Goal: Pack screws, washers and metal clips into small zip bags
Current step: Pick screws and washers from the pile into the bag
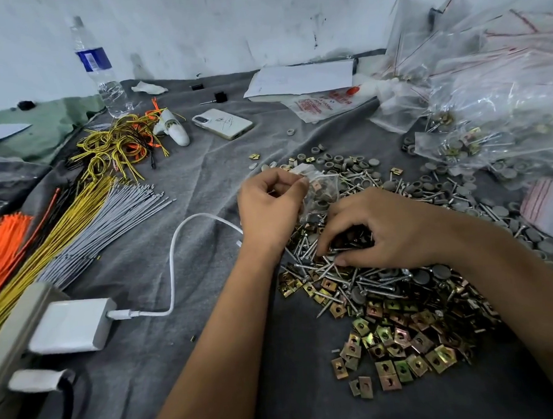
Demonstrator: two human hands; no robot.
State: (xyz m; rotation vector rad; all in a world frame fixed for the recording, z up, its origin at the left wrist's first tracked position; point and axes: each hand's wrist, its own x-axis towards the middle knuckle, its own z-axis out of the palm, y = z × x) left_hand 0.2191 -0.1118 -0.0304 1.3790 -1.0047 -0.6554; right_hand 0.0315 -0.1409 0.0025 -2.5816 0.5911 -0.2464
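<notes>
My left hand pinches the top of a small clear zip bag that holds a few grey washers and a clip. My right hand hovers over a pile of silver screws just below the bag, its curled fingers picking at them; whether it holds any I cannot tell. Brass-coloured metal clips lie heaped nearer to me. Grey round washers spread behind the bag and off to the right.
Filled zip bags pile up at the right. A phone, papers and a water bottle lie at the back. Yellow, grey and orange cable ties fan out on the left. A white charger and its cable sit front left on the grey cloth.
</notes>
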